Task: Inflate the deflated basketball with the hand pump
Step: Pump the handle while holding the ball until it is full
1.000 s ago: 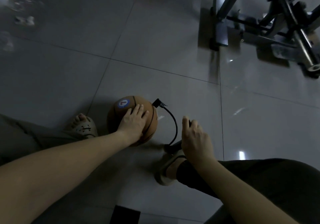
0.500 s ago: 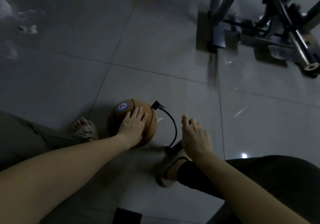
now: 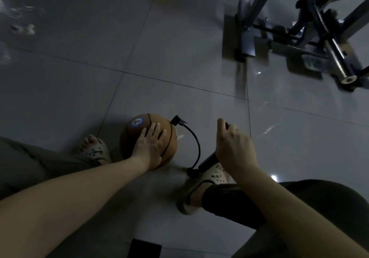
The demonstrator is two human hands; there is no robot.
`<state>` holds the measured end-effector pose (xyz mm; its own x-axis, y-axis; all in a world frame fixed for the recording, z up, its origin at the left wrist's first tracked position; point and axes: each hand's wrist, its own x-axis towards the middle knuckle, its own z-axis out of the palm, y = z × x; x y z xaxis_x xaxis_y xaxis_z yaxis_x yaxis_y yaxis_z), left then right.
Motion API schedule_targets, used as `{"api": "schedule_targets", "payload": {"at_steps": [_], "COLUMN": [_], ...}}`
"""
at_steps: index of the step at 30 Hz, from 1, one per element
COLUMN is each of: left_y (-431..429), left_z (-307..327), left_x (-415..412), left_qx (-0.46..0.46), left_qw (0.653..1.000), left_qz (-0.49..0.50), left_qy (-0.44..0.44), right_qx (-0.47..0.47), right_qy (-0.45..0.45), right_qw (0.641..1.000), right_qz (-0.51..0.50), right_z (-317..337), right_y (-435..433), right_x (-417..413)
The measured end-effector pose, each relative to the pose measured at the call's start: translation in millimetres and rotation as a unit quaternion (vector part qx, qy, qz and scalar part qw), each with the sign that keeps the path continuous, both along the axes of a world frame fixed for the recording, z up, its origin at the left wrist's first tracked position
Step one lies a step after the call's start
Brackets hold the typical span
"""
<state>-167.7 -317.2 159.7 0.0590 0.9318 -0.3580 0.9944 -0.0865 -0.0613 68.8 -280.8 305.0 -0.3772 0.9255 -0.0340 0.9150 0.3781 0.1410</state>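
The grey tiled floor (image 3: 159, 58) fills the view. A dark metal frame (image 3: 319, 38) stands on it, well beyond the right hand (image 3: 233, 144) and further to the right. The orange basketball (image 3: 171, 146) sits on the floor under the left hand (image 3: 149, 146), which lies flat on top of it with the fingers straight and spread. The ball's round blue logo (image 3: 138, 121) shows just past the fingertips. The right hand is curled closed around the top of the black hand pump (image 3: 207, 161), whose barrel slants down below that hand towards a pale sandal (image 3: 213, 177). A thin black hose (image 3: 198, 146) arcs between the two hands, from the pump's foot up to a black connector (image 3: 176, 120) touching the ball just right of the left fingers. A second sandal (image 3: 95, 152) sits just left of the ball.
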Motion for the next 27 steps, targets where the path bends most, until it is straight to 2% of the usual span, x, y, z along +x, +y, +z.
{"api": "schedule_targets", "payload": {"at_steps": [11, 15, 20, 24, 27], "left_y": [2, 2, 3, 7, 4], "left_z": [-1, 0, 5, 8, 8], "left_x": [2, 6, 7, 9, 9], "left_qx": [0.012, 0.007, -0.002, -0.021, -0.002], "left_qw": [1.0, 1.0, 1.0, 1.0, 1.0], "left_qz": [-0.001, 0.0, -0.003, -0.009, -0.015], "left_qy": [-0.008, 0.0, 0.015, 0.016, -0.007], "right_qx": [-0.096, -0.085, -0.126, -0.074, -0.037], "right_qy": [-0.001, -0.003, 0.02, 0.044, 0.075], "right_qw": [0.995, 0.996, 0.992, 0.996, 0.996], "right_qz": [0.008, 0.002, -0.006, -0.018, -0.032], "right_z": [-78, -84, -56, -3, 36], "right_y": [-18, -9, -14, -4, 9], "right_x": [3, 3, -2, 2, 8]}}
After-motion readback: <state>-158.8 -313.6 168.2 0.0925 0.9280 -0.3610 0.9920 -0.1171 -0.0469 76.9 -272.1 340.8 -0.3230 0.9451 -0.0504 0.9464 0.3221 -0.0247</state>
